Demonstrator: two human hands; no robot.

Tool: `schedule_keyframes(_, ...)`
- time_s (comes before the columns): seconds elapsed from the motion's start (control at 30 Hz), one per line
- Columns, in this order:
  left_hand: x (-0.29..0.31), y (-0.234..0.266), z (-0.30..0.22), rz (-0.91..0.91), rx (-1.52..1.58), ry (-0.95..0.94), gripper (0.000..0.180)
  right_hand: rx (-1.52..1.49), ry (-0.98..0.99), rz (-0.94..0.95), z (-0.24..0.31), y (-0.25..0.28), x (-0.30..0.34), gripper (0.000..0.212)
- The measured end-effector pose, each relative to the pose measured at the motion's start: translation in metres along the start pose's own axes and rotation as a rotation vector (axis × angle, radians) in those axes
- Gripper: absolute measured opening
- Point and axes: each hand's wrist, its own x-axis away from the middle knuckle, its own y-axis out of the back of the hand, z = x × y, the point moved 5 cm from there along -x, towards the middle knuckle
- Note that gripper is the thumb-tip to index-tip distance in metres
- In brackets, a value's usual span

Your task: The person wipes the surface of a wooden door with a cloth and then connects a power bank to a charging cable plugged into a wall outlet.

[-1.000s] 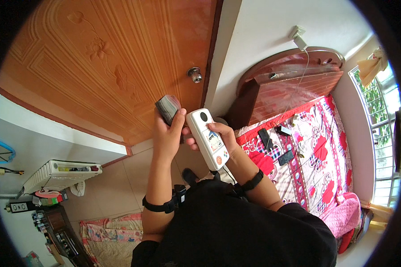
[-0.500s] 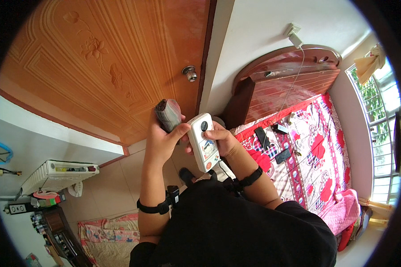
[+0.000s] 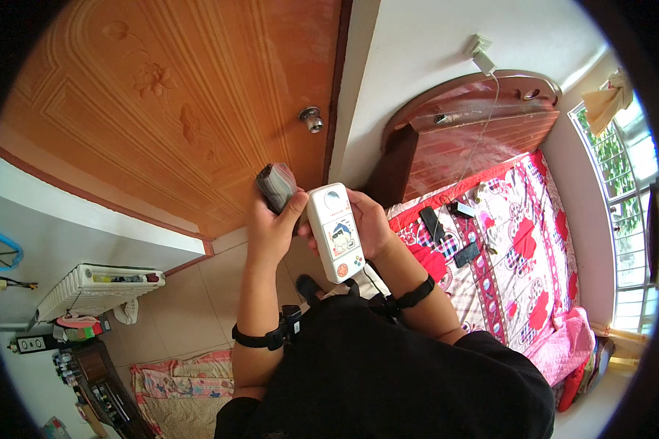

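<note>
In my left hand point(image 3: 271, 227) is a grey, roll-shaped bundle point(image 3: 277, 186) with a dark, rough far end; I cannot make out its kind. My left thumb lies along the bundle and reaches the edge of a white, rounded, oblong case point(image 3: 337, 234). This case has a round window near its far end, a cartoon picture in the middle and small coloured dots at the near end. My right hand point(image 3: 372, 223) grips it from the right side and behind, its fingers partly hidden. Both things are held in the air before my chest.
A brown carved door point(image 3: 220, 95) with a round knob point(image 3: 310, 119) stands ahead. To the right is a bed point(image 3: 520, 249) with a red-and-white patterned cover, phones point(image 3: 466, 254) and cables on it. At the left stand a white radiator-like unit point(image 3: 88, 289) and a dark cabinet point(image 3: 102, 380).
My right thumb has come off the case's front near the round window and moved to its right edge. The case has turned its front more upward, and its window looks paler. The bundle stays put.
</note>
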Motion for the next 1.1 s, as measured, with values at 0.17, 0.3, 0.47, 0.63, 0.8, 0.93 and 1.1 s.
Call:
schedule_keyframes(0.17, 0.001, -0.003, 0.018, -0.075, -0.023, 0.043, 0.056, -0.129, -0.01, 0.112, -0.003, 0.013, 0.003, 0.067)
schedule_keyframes(0.3, 0.0, -0.005, 0.018, -0.075, 0.0, 0.022, 0.054, -0.152, 0.02, 0.139, -0.006, 0.021, -0.001, 0.066)
schedule_keyframes(0.47, 0.0, -0.006, 0.012, -0.055, -0.003, 0.117, 0.049, -0.063, 0.085, 0.143, -0.002, 0.016, -0.005, 0.063)
schedule_keyframes(0.63, 0.002, -0.004, -0.006, -0.046, -0.086, 0.0, 0.049, -0.078, 0.096, 0.144, 0.001, 0.017, -0.006, 0.063)
schedule_keyframes(0.8, 0.007, -0.006, -0.001, -0.069, 0.041, 0.037, 0.052, -0.062, 0.08, 0.096, -0.002, 0.03, -0.007, 0.065)
schedule_keyframes(0.93, 0.011, -0.019, -0.007, 0.037, 0.223, -0.058, 0.072, 0.0, 0.122, -0.114, -0.008, 0.043, -0.006, 0.065)
schedule_keyframes(1.1, 0.011, -0.04, -0.009, -0.009, -0.046, -0.002, 0.061, 0.588, 0.173, -0.188, -0.009, 0.026, -0.007, 0.055)
